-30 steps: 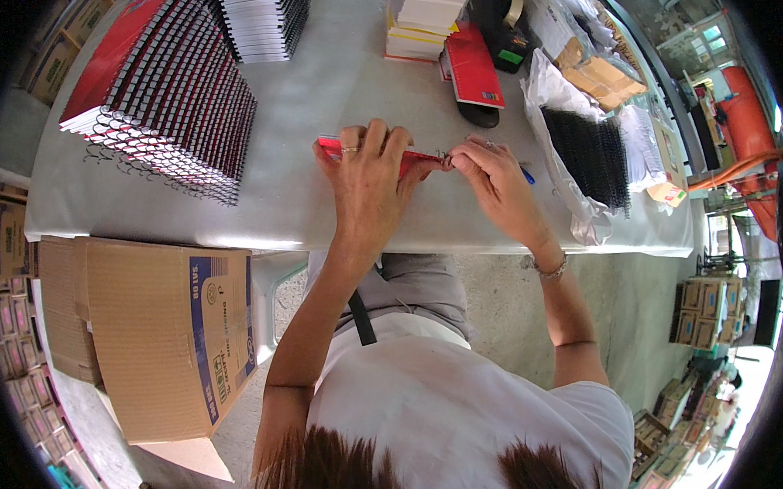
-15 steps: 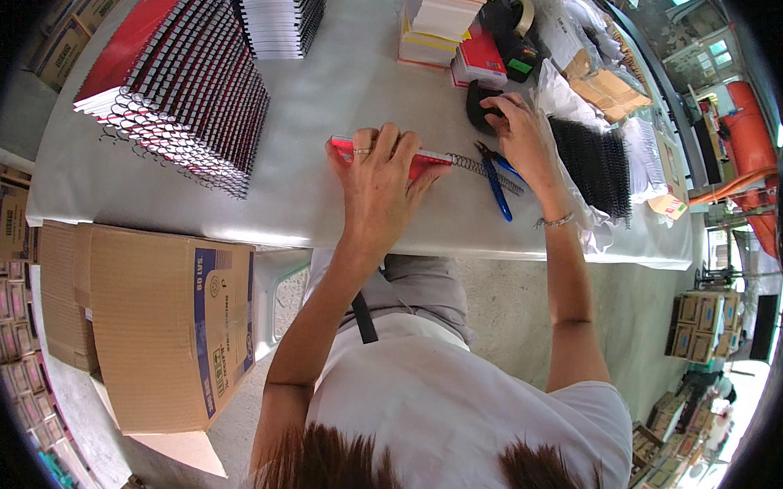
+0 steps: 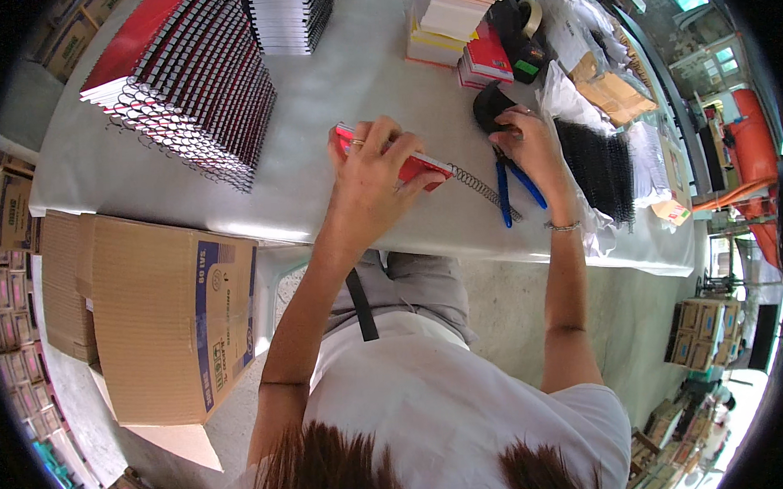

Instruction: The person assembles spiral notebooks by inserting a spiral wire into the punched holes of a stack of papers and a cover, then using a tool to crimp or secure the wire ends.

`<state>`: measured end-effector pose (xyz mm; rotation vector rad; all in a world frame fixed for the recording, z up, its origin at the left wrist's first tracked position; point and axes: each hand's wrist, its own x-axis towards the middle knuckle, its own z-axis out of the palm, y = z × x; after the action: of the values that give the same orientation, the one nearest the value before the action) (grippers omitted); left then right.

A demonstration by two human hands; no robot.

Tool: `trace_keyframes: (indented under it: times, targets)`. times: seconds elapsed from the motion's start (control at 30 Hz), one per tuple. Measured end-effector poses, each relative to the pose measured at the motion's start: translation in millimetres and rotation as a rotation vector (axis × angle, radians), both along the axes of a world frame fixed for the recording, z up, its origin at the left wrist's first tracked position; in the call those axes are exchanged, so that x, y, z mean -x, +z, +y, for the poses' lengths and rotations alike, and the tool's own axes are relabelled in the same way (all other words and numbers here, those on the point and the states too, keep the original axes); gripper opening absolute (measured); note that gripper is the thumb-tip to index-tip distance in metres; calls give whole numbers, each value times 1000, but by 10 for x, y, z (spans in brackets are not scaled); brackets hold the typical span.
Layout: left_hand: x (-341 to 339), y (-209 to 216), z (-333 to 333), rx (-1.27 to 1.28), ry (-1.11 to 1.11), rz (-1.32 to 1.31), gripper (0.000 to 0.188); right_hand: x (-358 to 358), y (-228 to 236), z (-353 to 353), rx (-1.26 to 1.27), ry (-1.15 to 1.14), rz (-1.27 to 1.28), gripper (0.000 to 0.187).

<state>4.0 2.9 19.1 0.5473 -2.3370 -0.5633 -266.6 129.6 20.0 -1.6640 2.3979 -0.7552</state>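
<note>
My left hand (image 3: 372,168) is closed around a small red-covered book (image 3: 423,166), held edge-up just over the table. From the book's right end a dark spiral wire coil (image 3: 485,191) sticks out toward the lower right. My right hand (image 3: 531,147) has its thumb and fingers bent together beside a curved black object (image 3: 493,107). What its fingertips hold, if anything, is hidden. Just below those fingers lie pliers with blue handles (image 3: 505,191), their handles spread and their jaws partly covered by the hand.
A tall stack of red spiral-bound books (image 3: 197,87) stands at the left. Small books (image 3: 488,58), a tape roll (image 3: 530,15) and a bundle of black coils (image 3: 596,170) crowd the right. A cardboard box (image 3: 163,316) sits at the near left, below the table edge.
My right hand has drawn down slightly toward the pliers, whose handles now sit wider apart. The book in my left hand has tilted, its coil end lower.
</note>
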Motion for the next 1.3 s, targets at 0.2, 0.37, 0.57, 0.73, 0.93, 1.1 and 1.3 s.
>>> trace_keyframes:
  times: [0.2, 0.37, 0.57, 0.73, 0.93, 1.1, 1.3]
  targets:
    - [26, -141, 37, 23, 152, 219, 60, -432, 408, -25, 196, 45, -56, 24]
    - [49, -236, 116, -226, 126, 302, 70, -808, 563, 71, 261, -14, -324, 37]
    - [34, -233, 73, -208, 110, 263, 71, -1001, 606, 107, 309, -187, -275, 53]
    - [22, -252, 67, -228, 110, 257, 69, -946, 485, 0, 277, -118, -83, 57]
    - [36, -302, 30, -160, 122, 250, 68, -1046, 508, -30, 198, -65, -86, 56]
    - [42, -284, 25, -143, 143, 221, 69, -1011, 418, -70, 292, -129, -325, 54]
    - [91, -229, -71, -145, 113, 229, 70, -994, 446, -104, 305, 41, -146, 47]
